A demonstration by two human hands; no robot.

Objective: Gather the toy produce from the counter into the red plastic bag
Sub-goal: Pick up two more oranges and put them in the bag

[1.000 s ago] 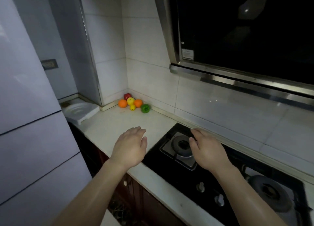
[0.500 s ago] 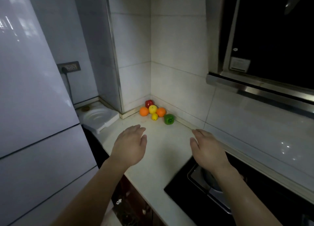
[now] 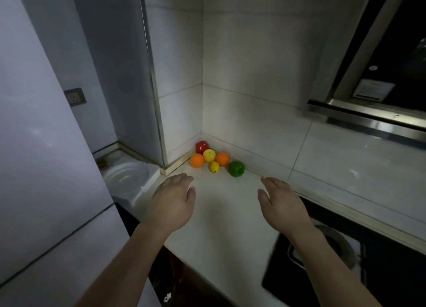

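Observation:
Toy produce sits bunched in the counter's back corner: a red pepper (image 3: 201,146), a yellow fruit (image 3: 209,155), a small lemon (image 3: 214,167), two oranges (image 3: 197,160) (image 3: 222,159) and a green pepper (image 3: 236,168). My left hand (image 3: 171,203) hovers palm down over the white counter (image 3: 221,226), short of the left orange. Fingers straight, my right hand (image 3: 280,203) hovers below and right of the green pepper. Both hands hold nothing. No red bag is in view.
A tall fridge (image 3: 41,168) fills the left. A white ribbed tray (image 3: 128,180) lies between fridge and counter. The black gas hob (image 3: 359,267) lies at the right under my right forearm, with a range hood (image 3: 380,76) above. Tiled walls close the corner.
The view has swung left and closer to the corner, so the produce appears larger and nearer my hands. The hob has slid to the right edge. Both hands stay open.

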